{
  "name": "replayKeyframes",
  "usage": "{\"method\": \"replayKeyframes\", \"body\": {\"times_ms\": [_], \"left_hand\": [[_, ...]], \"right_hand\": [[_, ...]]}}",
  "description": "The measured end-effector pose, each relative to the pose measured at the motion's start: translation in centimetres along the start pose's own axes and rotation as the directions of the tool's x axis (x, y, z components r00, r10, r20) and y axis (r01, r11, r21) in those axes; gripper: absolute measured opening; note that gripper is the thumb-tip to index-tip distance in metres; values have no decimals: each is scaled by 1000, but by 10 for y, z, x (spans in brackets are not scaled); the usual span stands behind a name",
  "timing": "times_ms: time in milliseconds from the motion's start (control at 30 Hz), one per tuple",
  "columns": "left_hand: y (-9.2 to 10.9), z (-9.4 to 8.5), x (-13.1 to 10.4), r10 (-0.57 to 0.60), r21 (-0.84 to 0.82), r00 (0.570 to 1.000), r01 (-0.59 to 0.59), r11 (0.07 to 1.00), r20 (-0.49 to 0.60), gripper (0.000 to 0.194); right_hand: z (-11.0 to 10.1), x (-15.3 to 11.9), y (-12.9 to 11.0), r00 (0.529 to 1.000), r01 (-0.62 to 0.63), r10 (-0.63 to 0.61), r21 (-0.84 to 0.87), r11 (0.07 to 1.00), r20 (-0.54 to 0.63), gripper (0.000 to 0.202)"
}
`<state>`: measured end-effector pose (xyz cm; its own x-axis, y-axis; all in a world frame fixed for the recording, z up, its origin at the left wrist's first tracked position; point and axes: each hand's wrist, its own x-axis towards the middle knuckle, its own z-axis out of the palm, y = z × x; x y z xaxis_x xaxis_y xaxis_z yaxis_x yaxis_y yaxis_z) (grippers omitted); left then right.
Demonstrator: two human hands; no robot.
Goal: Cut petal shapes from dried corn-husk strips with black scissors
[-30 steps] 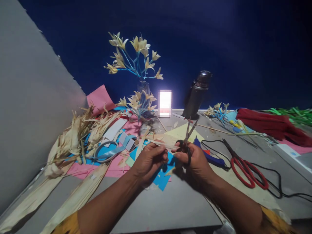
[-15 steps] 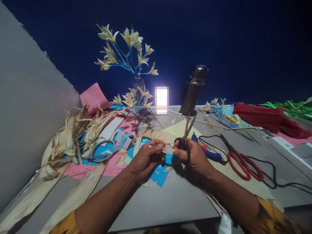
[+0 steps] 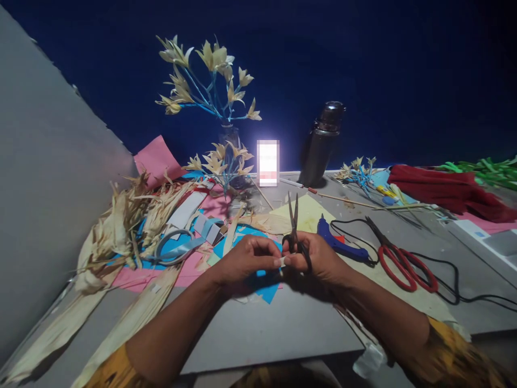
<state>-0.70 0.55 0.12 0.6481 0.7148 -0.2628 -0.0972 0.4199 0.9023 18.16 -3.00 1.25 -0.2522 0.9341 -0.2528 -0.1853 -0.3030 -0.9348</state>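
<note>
My left hand (image 3: pixel 250 261) is closed, its thumb and fingertips pinching a small pale strip (image 3: pixel 283 262) that looks like dried corn husk. The other end of this strip sits under the thumb of my right hand (image 3: pixel 319 257). Black-handled scissors (image 3: pixel 294 213) hang on the right hand's fingers, blades pointing up and slightly apart. Beneath both hands lies blue paper (image 3: pixel 270 288) with pale scraps on it. A blue glue gun (image 3: pixel 341 245) rests just beyond the right hand.
Dried husks (image 3: pixel 121 226) pile up at left beside a ribbon roll (image 3: pixel 173 248). Red-handled scissors (image 3: pixel 406 267) and a black cord lie right. Behind stand husk flowers (image 3: pixel 214 59) in a glass bottle, a bright blurred screen (image 3: pixel 267 163) and a dark flask (image 3: pixel 321 148).
My hands have come closer together, with the fingertips now meeting at the strip. The scissors have turned more upright and their blades are nearer each other. The view has shifted slightly.
</note>
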Motion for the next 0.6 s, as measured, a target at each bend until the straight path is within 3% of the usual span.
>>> {"method": "replayKeyframes", "body": {"times_ms": [167, 300, 400, 600], "left_hand": [[2, 1, 2, 47, -31, 999, -47, 998, 13, 19], [2, 9, 2, 86, -239, 990, -110, 965, -109, 22], [2, 14, 4, 130, -299, 961, -202, 932, -245, 23], [3, 24, 5, 224, -276, 868, -370, 887, -444, 28]], "right_hand": [[-5, 5, -1, 1000, -6, 5, 132, 991, 9, 34], [-12, 14, -6, 989, 120, -87, 302, 946, -120, 32], [-10, 17, -3, 975, 146, -98, 242, 959, -200, 36], [3, 12, 16, 995, 37, -30, 73, 997, -94, 53]]}}
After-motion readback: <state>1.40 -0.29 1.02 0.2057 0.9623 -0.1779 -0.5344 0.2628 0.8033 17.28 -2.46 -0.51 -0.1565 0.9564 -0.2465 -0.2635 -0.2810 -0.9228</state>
